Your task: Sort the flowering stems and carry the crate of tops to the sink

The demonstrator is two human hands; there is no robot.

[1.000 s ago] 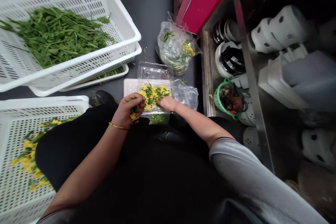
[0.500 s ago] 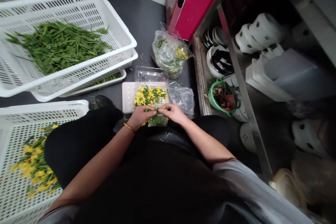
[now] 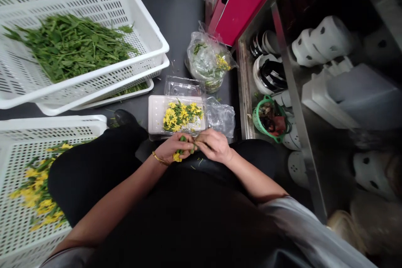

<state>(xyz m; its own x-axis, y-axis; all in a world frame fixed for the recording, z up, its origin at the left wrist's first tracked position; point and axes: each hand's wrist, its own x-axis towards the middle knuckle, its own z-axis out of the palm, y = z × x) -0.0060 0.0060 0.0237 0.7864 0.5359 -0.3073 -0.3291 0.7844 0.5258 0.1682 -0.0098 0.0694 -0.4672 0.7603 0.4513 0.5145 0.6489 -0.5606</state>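
Observation:
My left hand is closed around a green stem with a yellow flower, which hangs below the fingers. The fingertips of my right hand pinch the stem's other end, close to the left fingertips; the pinched bit is partly hidden. Just beyond both hands, a clear plastic box with its lid raised rests on a white perforated slab. Yellow-flowered sprigs fill much of the box. An empty-looking clear bag lies to its right.
Stacked white baskets at the upper left hold green leafy stems. Another white basket with yellow-flowered sprigs stands by my left knee. A filled plastic bag sits ahead. Metal shelving with a green basket borders the right.
Both hands have come back toward my body, off the box, and my right hand has turned more palm-down. A yellow flower now shows below my left hand. The view has shifted slightly.

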